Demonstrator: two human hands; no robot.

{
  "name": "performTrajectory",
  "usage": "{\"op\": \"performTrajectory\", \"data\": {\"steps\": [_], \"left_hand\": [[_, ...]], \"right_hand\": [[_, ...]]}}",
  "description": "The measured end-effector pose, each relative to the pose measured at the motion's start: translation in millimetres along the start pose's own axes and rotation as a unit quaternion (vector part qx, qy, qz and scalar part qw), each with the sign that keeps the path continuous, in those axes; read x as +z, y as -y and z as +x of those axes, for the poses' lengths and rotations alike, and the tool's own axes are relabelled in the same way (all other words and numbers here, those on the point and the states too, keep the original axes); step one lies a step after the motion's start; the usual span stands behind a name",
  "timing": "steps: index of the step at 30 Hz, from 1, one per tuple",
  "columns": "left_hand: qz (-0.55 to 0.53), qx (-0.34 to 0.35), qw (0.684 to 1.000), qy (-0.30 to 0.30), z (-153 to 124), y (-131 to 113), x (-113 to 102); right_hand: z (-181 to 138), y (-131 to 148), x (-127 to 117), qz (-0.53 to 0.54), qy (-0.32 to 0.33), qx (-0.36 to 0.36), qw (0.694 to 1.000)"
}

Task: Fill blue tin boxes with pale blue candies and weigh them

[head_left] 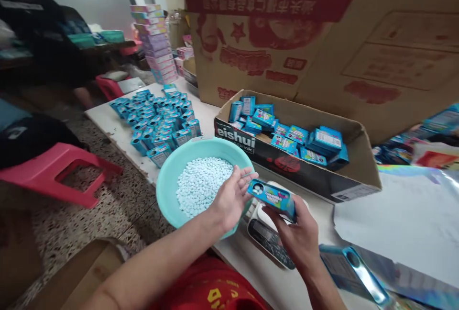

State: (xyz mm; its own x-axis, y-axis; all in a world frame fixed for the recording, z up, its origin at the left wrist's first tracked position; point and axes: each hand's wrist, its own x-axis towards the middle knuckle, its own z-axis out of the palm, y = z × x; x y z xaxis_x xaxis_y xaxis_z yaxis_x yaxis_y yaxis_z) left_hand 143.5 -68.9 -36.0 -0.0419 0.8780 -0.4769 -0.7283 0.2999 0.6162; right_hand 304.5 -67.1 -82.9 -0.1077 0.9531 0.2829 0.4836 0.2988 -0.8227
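My right hand (299, 228) grips a small blue candy box (274, 197), tilted, with a round hole near its left end where white pieces show. Close beside that end, my left hand (231, 197) is open, palm turned toward the box, its fingers stretched out over the bowl's rim; I cannot tell if the fingertips touch the box. Beneath it stands a turquoise bowl (167, 181) holding a heap of pale blue-white candies (202, 181). A white scale (268, 240) with a dark panel sits under the box and is partly hidden.
Behind the scale, an open carton (301, 169) contains several blue boxes. Rows of blue boxes (158, 121) stand upright at the table's left. A large cardboard box (279, 51) rises behind. At left are a red stool (64, 171) and a person in dark clothes (46, 27).
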Motion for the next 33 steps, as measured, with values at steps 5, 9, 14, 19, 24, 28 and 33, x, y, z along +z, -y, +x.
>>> {"op": "performTrajectory", "data": {"steps": [5,9,14,19,24,28,33], "left_hand": [[-0.134,-0.007,0.988,-0.071,3.0,-4.7,-8.2],[-0.154,-0.012,0.985,-0.07,2.4,-8.4,-14.3],[-0.133,-0.01,0.989,-0.057,0.2,-8.9,-14.2],[-0.132,-0.008,0.99,-0.05,-1.0,-5.6,-9.8],[0.006,0.08,0.996,-0.043,7.0,-14.1,-26.6],[0.364,0.189,0.911,-0.051,18.4,-27.0,-59.2],[0.494,0.214,0.84,0.065,12.7,-26.3,-54.2]], "right_hand": [[11.6,1.1,18.0,-0.039,0.04,-0.029,0.998],[13.9,11.7,16.4,-0.061,0.029,-0.076,0.995],[16.1,14.1,14.6,-0.085,0.035,-0.088,0.992],[14.1,10.1,18.4,-0.058,0.031,-0.042,0.997],[13.3,17.5,13.9,0.026,0.016,0.028,0.999],[18.0,10.9,0.2,0.125,-0.058,0.112,0.984],[8.7,4.8,-2.4,0.173,-0.093,0.133,0.971]]}}
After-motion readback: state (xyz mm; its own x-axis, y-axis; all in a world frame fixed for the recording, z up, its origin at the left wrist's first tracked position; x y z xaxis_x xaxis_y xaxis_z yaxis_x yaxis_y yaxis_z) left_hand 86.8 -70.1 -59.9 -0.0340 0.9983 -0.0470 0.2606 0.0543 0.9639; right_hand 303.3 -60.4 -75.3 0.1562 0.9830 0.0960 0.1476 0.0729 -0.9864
